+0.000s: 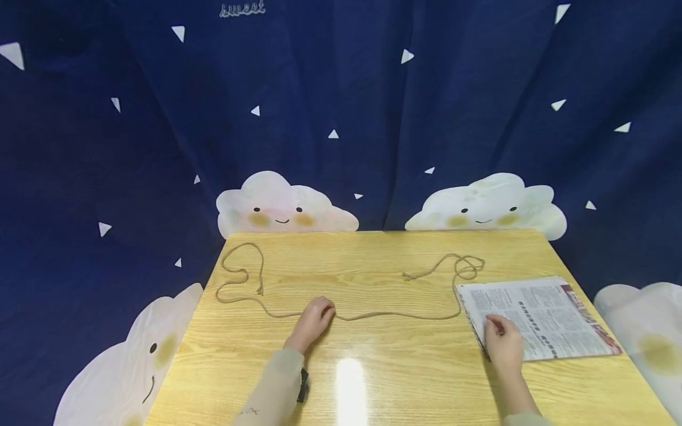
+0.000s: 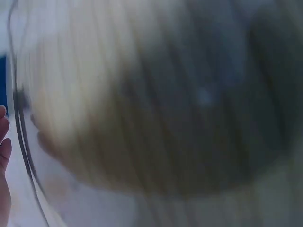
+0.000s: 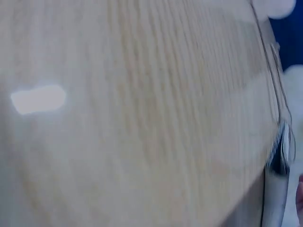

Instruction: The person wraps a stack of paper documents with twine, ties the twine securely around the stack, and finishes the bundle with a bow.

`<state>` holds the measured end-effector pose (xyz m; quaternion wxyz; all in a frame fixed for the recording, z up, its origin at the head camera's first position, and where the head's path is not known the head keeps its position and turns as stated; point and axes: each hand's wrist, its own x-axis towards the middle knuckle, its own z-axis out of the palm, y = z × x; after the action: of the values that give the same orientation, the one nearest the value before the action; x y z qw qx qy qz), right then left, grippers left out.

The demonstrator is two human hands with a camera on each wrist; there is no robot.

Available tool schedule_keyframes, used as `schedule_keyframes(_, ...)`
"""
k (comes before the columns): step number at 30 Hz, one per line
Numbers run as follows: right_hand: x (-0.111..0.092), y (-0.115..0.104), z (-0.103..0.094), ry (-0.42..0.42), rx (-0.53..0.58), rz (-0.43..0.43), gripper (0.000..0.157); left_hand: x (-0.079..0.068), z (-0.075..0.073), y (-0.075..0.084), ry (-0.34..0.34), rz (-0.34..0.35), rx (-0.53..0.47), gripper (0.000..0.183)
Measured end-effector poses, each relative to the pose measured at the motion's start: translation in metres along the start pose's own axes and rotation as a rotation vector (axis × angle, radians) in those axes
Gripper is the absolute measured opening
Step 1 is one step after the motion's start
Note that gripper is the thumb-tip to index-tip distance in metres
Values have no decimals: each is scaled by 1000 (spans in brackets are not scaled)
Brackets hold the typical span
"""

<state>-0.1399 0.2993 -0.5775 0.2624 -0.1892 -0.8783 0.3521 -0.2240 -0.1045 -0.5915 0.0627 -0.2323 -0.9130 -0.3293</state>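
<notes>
My cord looks light and bendy; pinch its middle.
It lies from eleven to one o'clock, folded newspaper at two. My left hand and right hand curl; gripping, I can't tell.

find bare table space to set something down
Free: the yellow wood tabletop between left hand and right hand, this side of the thin tan rope; also its far middle, between the rope's ends. Crowded: right side, under the folded, printed newspaper.

Near six o'clock the left hand hides some rope; small print on the newspaper at four o'clock is illegible.
</notes>
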Motion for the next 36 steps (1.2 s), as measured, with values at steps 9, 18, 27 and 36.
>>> schedule_keyframes(9, -11, 29, -34, 171, 28, 450, 21, 41, 68, 87, -168, 97, -139, 11)
schedule_keyframes(18, -16, 47, -52, 272, 245, 756, 24, 65, 112, 151, -353, -35, -348, 14)
schedule_keyframes(27, 1, 52, -65, 186, 442, 990, 70, 69, 134, 185, -417, -305, -570, 22)
schedule_keyframes(36, 17, 54, -69, 192, 639, 1166, 30, 75, 148, 217, -489, -589, -1148, 43)
